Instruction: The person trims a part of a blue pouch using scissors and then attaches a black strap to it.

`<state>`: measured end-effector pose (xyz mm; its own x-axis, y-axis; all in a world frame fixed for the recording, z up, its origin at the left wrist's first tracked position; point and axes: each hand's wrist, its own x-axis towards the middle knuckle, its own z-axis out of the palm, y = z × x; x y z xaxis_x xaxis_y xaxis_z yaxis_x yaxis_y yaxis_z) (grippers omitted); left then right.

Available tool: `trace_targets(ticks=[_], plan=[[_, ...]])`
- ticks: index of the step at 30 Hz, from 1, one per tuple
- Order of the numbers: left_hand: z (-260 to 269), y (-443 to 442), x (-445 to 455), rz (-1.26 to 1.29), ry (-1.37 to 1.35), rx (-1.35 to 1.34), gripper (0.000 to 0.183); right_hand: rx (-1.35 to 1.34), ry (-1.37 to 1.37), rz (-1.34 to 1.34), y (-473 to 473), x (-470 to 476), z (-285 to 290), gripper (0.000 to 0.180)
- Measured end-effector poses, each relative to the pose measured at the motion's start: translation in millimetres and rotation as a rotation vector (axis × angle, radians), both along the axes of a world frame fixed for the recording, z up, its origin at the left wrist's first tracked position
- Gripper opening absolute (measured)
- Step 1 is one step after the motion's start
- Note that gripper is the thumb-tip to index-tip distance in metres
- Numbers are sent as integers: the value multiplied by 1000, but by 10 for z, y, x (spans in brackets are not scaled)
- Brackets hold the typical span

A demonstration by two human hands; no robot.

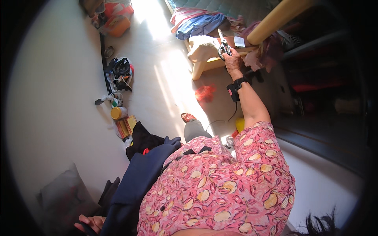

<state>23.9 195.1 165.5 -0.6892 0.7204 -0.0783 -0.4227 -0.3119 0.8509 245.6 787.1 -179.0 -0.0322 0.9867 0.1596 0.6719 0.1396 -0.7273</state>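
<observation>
Kitchen-type scissors (223, 46) with black-and-light handles are in my right hand (233, 60). I grip them by the handle loops, and their blades point away from me. They are over a light wooden seat or bench, just beside a cream fluffy cloth (203, 47). At the bottom left, my left hand (93, 221) is partly hidden, its fingers curled around dark cloth. Next to it, a navy garment (138, 174) hangs along my left side. A black device is strapped to my right wrist.
Striped and blue clothes (200, 25) lie piled behind the seat. A red plastic bag (205, 93) is on the floor. Along the left wall are tangled cables (119, 78), a yellow-lidded jar (119, 112), boxes (127, 126) and an orange container (118, 25). A wooden post (277, 20) rises at the right.
</observation>
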Motion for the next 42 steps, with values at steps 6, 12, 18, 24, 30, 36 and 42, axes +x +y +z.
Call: trace_targets(ticks=[6, 12, 18, 24, 30, 36, 42], plan=[[102, 581, 130, 127, -58, -57, 45, -111, -166, 188, 505, -122, -368, 36], [127, 1189, 348, 138, -191, 50, 44, -61, -732, 377, 644, -195, -324, 24], [153, 1159, 330, 164, -3, 32, 41, 108, -646, 605, 351, -452, 200, 22], [167, 1170, 438, 378, -17, 121, 39, -334, 429, 1582, -974, -1167, 2413, 20], [184, 868, 614, 332, 131, 141, 47, -225, 994, 2368, -1873, -1349, 3413, 20], [285, 181, 1400, 572, 185, 135, 48, -412, 1206, 2581, -2654, -1308, 3656, 20], [136, -325, 1839, 846, 153, 190, 43, -727, 1265, 2580, -3301, -1147, 3765, 22]])
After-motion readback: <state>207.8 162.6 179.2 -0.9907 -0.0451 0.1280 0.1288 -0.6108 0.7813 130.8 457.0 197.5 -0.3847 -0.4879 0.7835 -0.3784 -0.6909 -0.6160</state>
